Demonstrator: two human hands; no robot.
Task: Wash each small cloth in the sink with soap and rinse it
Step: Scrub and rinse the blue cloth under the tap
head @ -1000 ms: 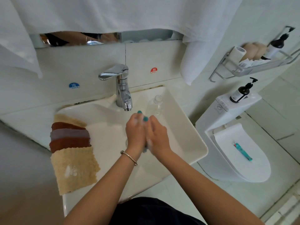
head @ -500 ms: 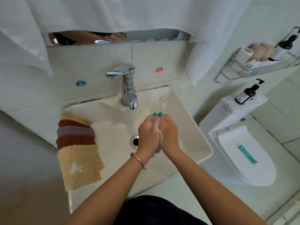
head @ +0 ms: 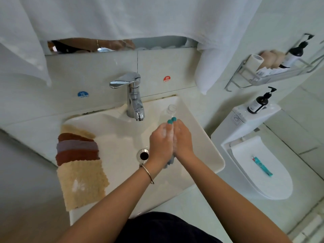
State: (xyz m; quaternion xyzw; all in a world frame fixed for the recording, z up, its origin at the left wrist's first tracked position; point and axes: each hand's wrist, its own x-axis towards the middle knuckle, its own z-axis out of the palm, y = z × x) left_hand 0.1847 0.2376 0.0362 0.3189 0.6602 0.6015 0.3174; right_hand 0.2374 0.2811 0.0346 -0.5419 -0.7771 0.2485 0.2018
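— Where is the cloth being washed?

— A small grey-blue cloth point(head: 170, 160) is pressed between the palms of the left hand point(head: 160, 144) and the right hand point(head: 183, 141), over the white sink point(head: 206, 148). Only its lower end shows, poking out below the heels of the hands.

— How do the fingers lie?

— The fingers point(head: 165, 130) of both hands are straight and laid flat against each other, tips pointing away from the person, with white suds on them. They press the cloth rather than curl round it.

— What lies near the fingers?

— Just beyond the fingertips stands a clear bottle point(head: 171, 110) on the sink's back edge. Past them and to the left is the chrome tap point(head: 134, 100). The drain point(head: 144, 155) sits just left of the left wrist, which wears a thin bangle point(head: 148, 172).

— And the other cloths?

— A stack of small cloths point(head: 78, 155), beige, brown and grey, lies overlapped on the sink's left rim, well left of the fingers, apart from them.
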